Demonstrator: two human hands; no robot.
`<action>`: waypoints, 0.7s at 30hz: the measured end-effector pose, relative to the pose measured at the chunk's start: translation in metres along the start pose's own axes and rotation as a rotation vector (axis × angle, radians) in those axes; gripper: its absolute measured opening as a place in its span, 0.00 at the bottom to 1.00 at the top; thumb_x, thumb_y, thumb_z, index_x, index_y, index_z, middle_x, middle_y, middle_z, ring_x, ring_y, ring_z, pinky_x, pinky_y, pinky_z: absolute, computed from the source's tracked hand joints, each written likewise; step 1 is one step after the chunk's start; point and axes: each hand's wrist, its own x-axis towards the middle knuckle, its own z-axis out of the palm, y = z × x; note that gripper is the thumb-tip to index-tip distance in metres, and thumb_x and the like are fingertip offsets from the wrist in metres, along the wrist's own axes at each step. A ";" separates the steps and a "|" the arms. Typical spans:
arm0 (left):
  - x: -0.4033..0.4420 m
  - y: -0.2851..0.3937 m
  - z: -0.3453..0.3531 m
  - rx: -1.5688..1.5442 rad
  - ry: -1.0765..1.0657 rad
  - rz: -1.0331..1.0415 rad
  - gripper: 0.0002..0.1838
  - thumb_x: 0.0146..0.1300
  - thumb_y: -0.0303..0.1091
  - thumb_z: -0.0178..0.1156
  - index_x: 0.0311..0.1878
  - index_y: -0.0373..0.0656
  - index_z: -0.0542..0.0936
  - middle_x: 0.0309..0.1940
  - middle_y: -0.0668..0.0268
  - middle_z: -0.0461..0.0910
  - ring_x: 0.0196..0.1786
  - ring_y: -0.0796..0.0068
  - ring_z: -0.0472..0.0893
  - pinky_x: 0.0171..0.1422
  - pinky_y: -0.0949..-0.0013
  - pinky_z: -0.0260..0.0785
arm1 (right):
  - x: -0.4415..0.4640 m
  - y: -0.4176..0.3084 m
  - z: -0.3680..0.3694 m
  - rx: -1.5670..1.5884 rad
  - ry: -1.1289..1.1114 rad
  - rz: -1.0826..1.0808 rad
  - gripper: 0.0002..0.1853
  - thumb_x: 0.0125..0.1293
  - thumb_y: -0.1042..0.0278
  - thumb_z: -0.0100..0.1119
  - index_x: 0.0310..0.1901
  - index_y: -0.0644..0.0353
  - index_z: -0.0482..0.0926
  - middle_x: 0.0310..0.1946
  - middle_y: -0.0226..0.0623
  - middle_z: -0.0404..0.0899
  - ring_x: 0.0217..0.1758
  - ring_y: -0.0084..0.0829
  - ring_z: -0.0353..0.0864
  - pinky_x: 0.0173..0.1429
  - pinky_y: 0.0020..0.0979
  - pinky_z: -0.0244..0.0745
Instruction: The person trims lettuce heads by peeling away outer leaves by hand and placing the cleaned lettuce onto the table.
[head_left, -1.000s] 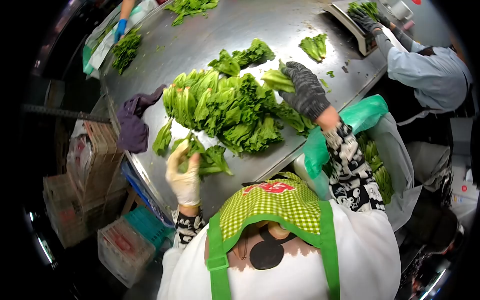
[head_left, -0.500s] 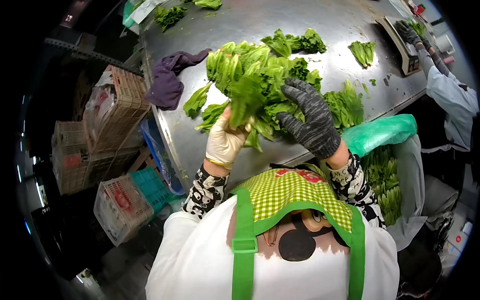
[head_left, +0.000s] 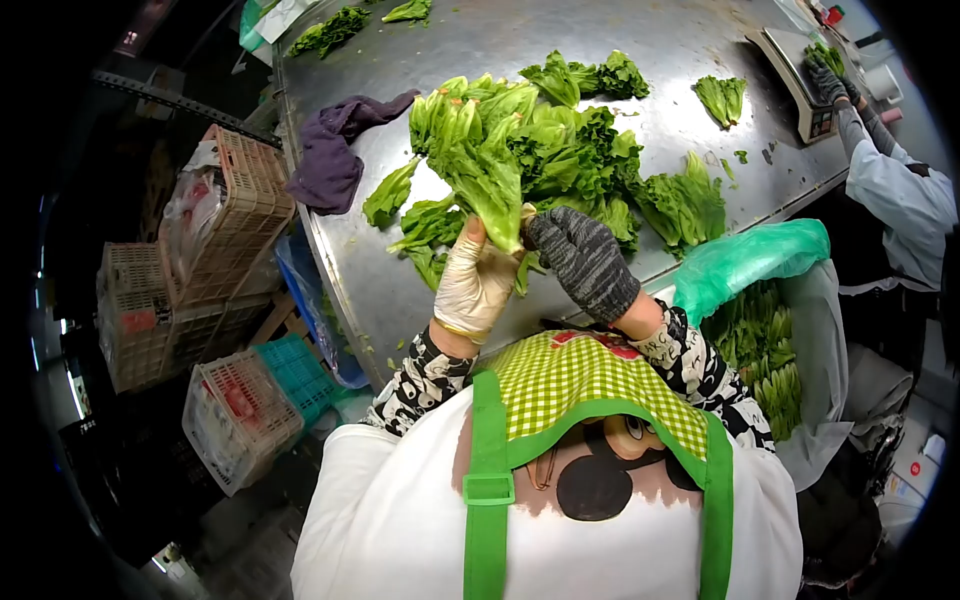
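My left hand (head_left: 475, 285), in a thin cream glove, grips a head of leafy green lettuce (head_left: 485, 185) near its pale stalk end, leaves pointing away from me. Beside that stalk end is my right hand (head_left: 585, 260), in a dark grey knitted glove, its fingers closed. A small pale bit shows at its fingertips, but what it pinches is mostly hidden. Behind both hands spreads a pile of lettuce (head_left: 575, 150) on the metal table (head_left: 400, 45). Another lettuce bunch (head_left: 685, 205) lies right of the pile.
A purple cloth (head_left: 330, 160) lies at the table's left edge. On the right stands a lined bin (head_left: 820, 330) of greens with a green plastic bag (head_left: 755, 260) over its rim. Plastic crates (head_left: 225, 225) are stacked left. A gloved co-worker's hands (head_left: 830, 80) touch greens on a scale (head_left: 790, 85).
The lettuce in my left hand, blurred before, is now still and tilted away leftward. My right hand has left the pile, moved toward the stalk end and closed.
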 end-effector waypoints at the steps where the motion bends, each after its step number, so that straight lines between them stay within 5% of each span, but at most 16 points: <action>1: -0.001 -0.006 0.002 0.014 0.014 0.026 0.27 0.61 0.35 0.64 0.62 0.40 0.68 0.58 0.59 0.74 0.61 0.61 0.72 0.68 0.57 0.62 | -0.001 0.001 0.000 -0.024 0.047 -0.027 0.12 0.62 0.71 0.53 0.46 0.61 0.79 0.36 0.47 0.77 0.37 0.46 0.78 0.38 0.42 0.74; 6: -0.001 -0.014 -0.005 0.149 0.079 0.139 0.22 0.60 0.28 0.65 0.57 0.39 0.70 0.54 0.61 0.75 0.57 0.66 0.74 0.65 0.63 0.67 | -0.007 0.002 0.005 -0.166 0.059 -0.057 0.14 0.58 0.72 0.55 0.47 0.61 0.79 0.37 0.49 0.78 0.37 0.48 0.78 0.41 0.44 0.74; 13: 0.001 -0.013 -0.012 0.274 0.102 0.228 0.18 0.61 0.25 0.63 0.52 0.38 0.72 0.48 0.63 0.77 0.49 0.69 0.79 0.56 0.65 0.75 | -0.006 0.009 0.007 0.081 0.080 0.175 0.09 0.64 0.72 0.54 0.42 0.66 0.79 0.32 0.46 0.78 0.32 0.39 0.78 0.35 0.37 0.74; 16: 0.002 -0.005 -0.005 0.100 0.165 0.257 0.16 0.61 0.25 0.63 0.52 0.40 0.73 0.46 0.63 0.78 0.48 0.68 0.79 0.56 0.62 0.75 | 0.000 0.005 -0.001 0.559 0.255 0.601 0.08 0.67 0.71 0.52 0.41 0.65 0.79 0.27 0.41 0.77 0.26 0.32 0.76 0.30 0.32 0.72; 19: 0.004 0.014 -0.012 0.101 0.188 0.291 0.16 0.62 0.26 0.62 0.52 0.44 0.74 0.44 0.66 0.79 0.47 0.69 0.79 0.54 0.60 0.76 | -0.002 0.015 -0.008 0.821 0.123 0.886 0.08 0.64 0.76 0.54 0.44 0.62 0.80 0.40 0.38 0.80 0.36 0.29 0.79 0.36 0.29 0.76; 21: 0.003 0.012 -0.007 0.210 0.195 0.339 0.16 0.61 0.26 0.62 0.52 0.45 0.74 0.44 0.67 0.78 0.46 0.70 0.79 0.53 0.60 0.76 | -0.005 0.011 -0.008 0.292 -0.084 0.502 0.13 0.64 0.68 0.58 0.47 0.65 0.77 0.36 0.42 0.80 0.32 0.33 0.79 0.38 0.31 0.75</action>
